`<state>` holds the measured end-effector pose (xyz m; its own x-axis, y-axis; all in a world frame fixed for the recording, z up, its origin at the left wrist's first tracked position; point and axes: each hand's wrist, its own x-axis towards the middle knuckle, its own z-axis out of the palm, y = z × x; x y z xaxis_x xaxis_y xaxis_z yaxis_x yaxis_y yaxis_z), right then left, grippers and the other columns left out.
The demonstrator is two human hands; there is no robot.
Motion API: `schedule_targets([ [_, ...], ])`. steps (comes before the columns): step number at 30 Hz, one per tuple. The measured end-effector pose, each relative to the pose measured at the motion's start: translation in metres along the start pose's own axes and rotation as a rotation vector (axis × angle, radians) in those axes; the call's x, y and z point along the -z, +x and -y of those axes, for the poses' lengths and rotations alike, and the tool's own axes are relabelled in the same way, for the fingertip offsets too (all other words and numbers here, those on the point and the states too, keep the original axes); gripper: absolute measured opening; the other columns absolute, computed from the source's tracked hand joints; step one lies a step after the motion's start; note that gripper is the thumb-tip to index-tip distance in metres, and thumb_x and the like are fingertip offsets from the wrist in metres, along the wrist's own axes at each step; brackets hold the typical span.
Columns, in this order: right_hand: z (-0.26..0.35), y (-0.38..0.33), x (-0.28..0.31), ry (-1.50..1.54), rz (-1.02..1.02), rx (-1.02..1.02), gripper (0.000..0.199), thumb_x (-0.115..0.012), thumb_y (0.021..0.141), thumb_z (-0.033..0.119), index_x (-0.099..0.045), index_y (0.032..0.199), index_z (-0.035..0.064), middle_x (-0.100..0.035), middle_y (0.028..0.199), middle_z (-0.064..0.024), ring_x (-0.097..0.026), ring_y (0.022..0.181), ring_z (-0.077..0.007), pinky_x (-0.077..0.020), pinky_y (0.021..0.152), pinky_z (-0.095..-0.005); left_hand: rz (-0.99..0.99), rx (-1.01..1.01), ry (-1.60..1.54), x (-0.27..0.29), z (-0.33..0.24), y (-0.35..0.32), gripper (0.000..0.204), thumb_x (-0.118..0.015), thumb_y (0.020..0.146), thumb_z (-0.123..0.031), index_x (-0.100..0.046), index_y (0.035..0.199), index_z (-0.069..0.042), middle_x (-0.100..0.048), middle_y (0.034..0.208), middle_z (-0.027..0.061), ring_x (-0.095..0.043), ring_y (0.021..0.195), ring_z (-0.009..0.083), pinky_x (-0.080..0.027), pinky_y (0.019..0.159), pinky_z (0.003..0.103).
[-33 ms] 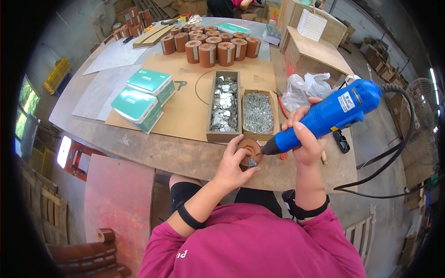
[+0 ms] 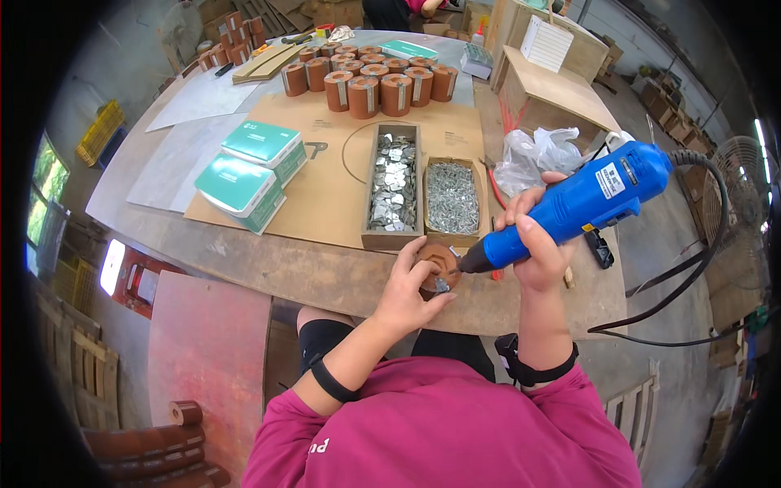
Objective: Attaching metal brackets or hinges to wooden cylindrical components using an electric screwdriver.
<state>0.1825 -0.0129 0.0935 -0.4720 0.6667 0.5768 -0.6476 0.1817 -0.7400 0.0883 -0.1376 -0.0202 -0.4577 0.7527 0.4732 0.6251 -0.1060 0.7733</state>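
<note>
A reddish-brown round cylinder (image 2: pixel 442 259) with a recess in its top stands at the near edge of the workbench. My left hand (image 2: pixel 404 285) is closed round its left side, fingers over the rim. A small grey metal piece (image 2: pixel 442 285) sits on the cylinder near my fingers. My right hand (image 2: pixel 538 244) grips a blue corded electric screwdriver (image 2: pixel 561 210), tilted down to the left. Its dark nose points at the cylinder's right rim; whether the bit touches is too small to tell. Just beyond are a wooden box of shiny metal plates (image 2: pixel 394 183) and a carton of screws (image 2: pixel 453 198).
Several similar cylinders (image 2: pixel 396 96) stand farther back on the workbench (image 2: pixel 325 262). Green-and-white boxes (image 2: pixel 240 191) are stacked to the left. A crumpled plastic bag (image 2: pixel 533 159) lies to the right. The screwdriver's black cable (image 2: pixel 714 252) loops down past the bench's right edge.
</note>
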Motion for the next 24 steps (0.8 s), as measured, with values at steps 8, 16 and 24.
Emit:
schedule_targets([
  [8, -0.009, -0.010, -0.003, -0.011, 0.050, -0.011, 0.053, -0.057, 0.067, -0.001, -0.032, 0.114, 0.0009, -0.050, 0.076, -0.0080, -0.052, 0.069, -0.0155, -0.0463, 0.062, -0.0300, 0.007, -0.024, 0.031, 0.003, -0.002, 0.002, 0.038, -0.076, 0.056, -0.013, -0.054, 0.085, -0.002, -0.037, 0.122, 0.0225, -0.045, 0.106, 0.0378, -0.042, 0.086, 0.038],
  [16, -0.008, -0.010, -0.011, -0.116, 0.097, -0.068, 0.052, -0.057, 0.068, 0.001, -0.031, 0.113, 0.0028, -0.048, 0.075, -0.0080, -0.051, 0.068, -0.0160, -0.0468, 0.062, -0.0311, 0.000, -0.039, 0.010, 0.005, 0.000, 0.001, 0.036, -0.075, 0.057, -0.012, -0.055, 0.085, -0.001, -0.037, 0.121, 0.0228, -0.045, 0.106, 0.0378, -0.042, 0.086, 0.038],
  [24, -0.010, -0.011, -0.014, -0.141, 0.179, -0.049, 0.051, -0.056, 0.067, -0.004, -0.031, 0.112, 0.0039, -0.047, 0.075, -0.0070, -0.051, 0.069, -0.0154, -0.0458, 0.063, -0.0298, 0.022, -0.053, -0.023, 0.007, 0.002, 0.000, 0.035, -0.073, 0.059, -0.011, -0.055, 0.086, -0.002, -0.036, 0.122, 0.0234, -0.046, 0.105, 0.0381, -0.040, 0.086, 0.038],
])
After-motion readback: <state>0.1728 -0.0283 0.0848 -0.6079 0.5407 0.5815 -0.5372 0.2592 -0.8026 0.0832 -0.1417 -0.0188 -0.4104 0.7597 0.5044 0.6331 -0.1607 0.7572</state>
